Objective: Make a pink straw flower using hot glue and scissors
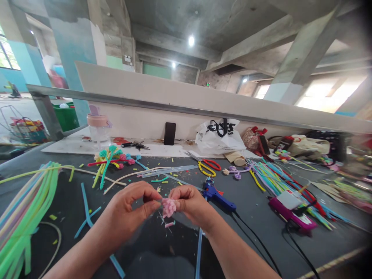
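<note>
A small pink fuzzy flower (169, 207) is held over the middle of the dark table. My right hand (192, 203) pinches its right side between thumb and fingers. On its left edge, the thumb and forefinger of my left hand (136, 205) close together. Beneath the flower lie a short pink piece (169, 224) and small scraps. A blue glue gun (220, 196) rests right of my right hand, its nozzle hidden from clear view. Beyond it are scissors (207, 168) with red and yellow handles.
Green and pastel pipe cleaners (43, 201) lie at left, others (270, 178) at right beside a purple device (292, 215). Finished fuzzy flowers (109, 159), a bottle (99, 128), a phone (169, 133) and a white bag (221, 135) stand or lie toward the back. Black cables cross the right side.
</note>
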Tool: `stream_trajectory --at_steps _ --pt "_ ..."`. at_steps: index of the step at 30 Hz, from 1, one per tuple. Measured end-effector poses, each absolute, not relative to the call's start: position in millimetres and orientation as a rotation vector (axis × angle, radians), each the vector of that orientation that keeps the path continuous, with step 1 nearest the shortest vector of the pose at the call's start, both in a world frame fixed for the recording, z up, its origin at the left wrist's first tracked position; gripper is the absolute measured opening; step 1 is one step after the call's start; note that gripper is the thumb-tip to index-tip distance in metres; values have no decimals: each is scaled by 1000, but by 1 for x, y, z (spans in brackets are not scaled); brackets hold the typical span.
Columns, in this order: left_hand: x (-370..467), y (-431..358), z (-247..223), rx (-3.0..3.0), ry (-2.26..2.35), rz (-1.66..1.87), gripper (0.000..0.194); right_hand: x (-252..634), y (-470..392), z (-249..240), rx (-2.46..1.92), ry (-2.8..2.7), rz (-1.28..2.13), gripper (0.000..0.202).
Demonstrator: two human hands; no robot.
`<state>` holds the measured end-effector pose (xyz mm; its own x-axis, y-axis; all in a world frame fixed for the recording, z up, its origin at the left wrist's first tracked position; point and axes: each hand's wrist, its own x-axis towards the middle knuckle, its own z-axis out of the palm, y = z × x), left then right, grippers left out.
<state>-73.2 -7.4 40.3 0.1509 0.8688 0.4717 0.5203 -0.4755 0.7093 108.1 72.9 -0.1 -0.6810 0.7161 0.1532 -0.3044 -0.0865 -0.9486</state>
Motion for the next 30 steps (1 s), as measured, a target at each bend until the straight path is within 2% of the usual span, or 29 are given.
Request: stream_trajectory --at_steps 18,26,30 --pt "-77 -9 29 2610 1228 1230 19 112 81 -10 -540 -1594 1960 28" --pt "-75 -10 35 2573 1301 1117 13 112 81 -10 -536 -1601 1972 28" --pt "-73 -7 34 2536 1355 1223 9 113 80 -7 -512 -1585 1964 28"
